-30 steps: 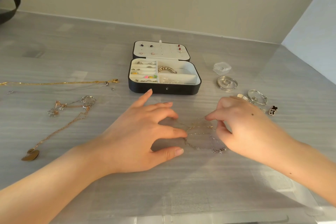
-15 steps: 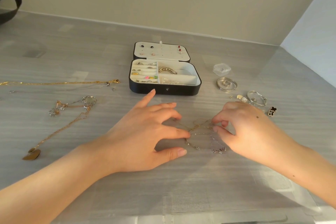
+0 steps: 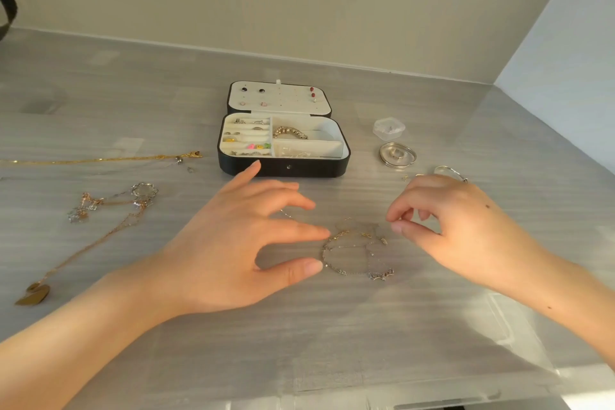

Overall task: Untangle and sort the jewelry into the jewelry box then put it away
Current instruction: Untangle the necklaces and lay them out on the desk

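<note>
A tangle of fine gold and silver chains [image 3: 356, 253] lies on the grey table, in front of the open black jewelry box [image 3: 283, 170]. The box's white compartments hold rings, coloured charms and a gold bead bracelet. Earrings are pinned in its lid. My left hand [image 3: 239, 243] rests left of the tangle with fingers spread, its middle fingertip touching the tangle's left edge. My right hand [image 3: 459, 230] hovers right of the tangle. Its thumb and forefinger are pinched together at the end of a very thin chain strand.
A long gold necklace [image 3: 100, 160] and a rose-gold necklace with a leaf pendant [image 3: 100, 236] lie at the left. Right of the box sit a clear plastic case [image 3: 388, 127], a round silver dish [image 3: 397, 155] and a silver bangle [image 3: 449, 171]. Walls close the back and right.
My right hand has drawn back to the right, away from the tangle, which has spread out a little. My left hand has kept its place.
</note>
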Demonstrator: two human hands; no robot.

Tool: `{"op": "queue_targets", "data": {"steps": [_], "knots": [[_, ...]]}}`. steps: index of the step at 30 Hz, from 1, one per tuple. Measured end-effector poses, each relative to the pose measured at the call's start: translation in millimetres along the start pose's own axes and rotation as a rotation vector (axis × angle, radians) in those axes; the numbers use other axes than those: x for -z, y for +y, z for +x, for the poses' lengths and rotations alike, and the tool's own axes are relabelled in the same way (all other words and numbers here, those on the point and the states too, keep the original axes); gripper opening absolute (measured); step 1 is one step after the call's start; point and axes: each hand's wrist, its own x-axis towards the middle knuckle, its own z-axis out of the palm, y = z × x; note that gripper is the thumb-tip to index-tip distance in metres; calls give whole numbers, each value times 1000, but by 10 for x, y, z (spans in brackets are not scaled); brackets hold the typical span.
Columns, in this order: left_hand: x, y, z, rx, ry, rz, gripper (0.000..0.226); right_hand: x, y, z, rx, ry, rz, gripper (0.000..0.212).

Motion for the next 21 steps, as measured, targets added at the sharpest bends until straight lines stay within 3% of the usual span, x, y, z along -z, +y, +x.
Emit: {"op": "queue_targets", "data": {"steps": [8, 14, 21], "knots": [[93, 116, 189, 71, 112, 25, 27, -87, 115, 15, 56, -56, 76, 9], [-117, 252, 560, 34, 22, 129, 18, -108, 137, 61, 100, -149, 95, 11], [-237, 272, 793, -23, -116, 203, 10, -190, 182, 87, 137, -143, 104, 15]]}}
